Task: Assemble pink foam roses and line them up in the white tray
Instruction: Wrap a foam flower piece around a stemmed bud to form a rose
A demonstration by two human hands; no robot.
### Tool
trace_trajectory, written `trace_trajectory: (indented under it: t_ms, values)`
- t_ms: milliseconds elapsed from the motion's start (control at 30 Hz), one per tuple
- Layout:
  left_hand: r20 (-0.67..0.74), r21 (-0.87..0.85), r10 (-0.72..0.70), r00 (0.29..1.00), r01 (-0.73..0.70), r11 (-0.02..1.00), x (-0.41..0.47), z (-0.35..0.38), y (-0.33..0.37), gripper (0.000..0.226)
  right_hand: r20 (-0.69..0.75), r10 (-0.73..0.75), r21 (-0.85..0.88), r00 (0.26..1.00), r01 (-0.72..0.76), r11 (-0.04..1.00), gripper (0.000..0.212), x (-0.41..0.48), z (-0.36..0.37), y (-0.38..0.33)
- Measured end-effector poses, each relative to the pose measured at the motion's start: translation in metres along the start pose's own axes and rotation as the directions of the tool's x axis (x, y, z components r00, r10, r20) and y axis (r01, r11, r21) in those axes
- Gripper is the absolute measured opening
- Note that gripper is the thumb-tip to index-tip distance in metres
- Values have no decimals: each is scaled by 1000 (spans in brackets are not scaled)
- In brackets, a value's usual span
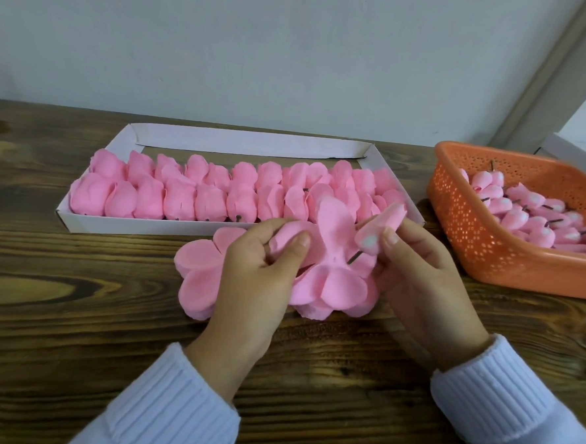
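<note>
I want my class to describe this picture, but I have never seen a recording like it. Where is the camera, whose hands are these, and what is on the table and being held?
There is no machine here. One camera worn on a person's head looks forward and down at that person's own two hands. On the wooden table lies a white tray holding two rows of finished pink roses. To the right stands an orange basket filled with rose buds on dark stems. Nearer the person lie flat pink petal pieces. The left hand pinches a petal of one petal piece. The right hand pinches a single bud, its stem pointing down at the middle of that piece.
</note>
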State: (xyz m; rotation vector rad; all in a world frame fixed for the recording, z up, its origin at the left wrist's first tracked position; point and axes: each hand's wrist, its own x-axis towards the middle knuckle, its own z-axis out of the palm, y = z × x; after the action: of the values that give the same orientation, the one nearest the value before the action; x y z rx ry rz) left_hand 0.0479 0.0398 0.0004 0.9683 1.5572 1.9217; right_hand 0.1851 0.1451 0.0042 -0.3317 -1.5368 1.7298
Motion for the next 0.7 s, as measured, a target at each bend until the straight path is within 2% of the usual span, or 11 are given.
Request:
trace_trajectory:
  t_ms: [200,400,533,700]
  values:
    - [-21,-16,40,999,-41,999,0,0,4,25,41,-33,-76,999,37,996,33,-1,0,0]
    - [-49,-53,-15,999,13,999,0,0,4,23,73,-17,-216,997,33,976,36,-3,0,3]
    - [-93,49,15,996,-11,999,0,1,5,22,91,-43,-246,995,64,967,39,-3,-1,4]
    - [-134,135,53,990,-35,990,-1,4,8,19,90,-107,-283,990,129,951,27,-2,-2,2]
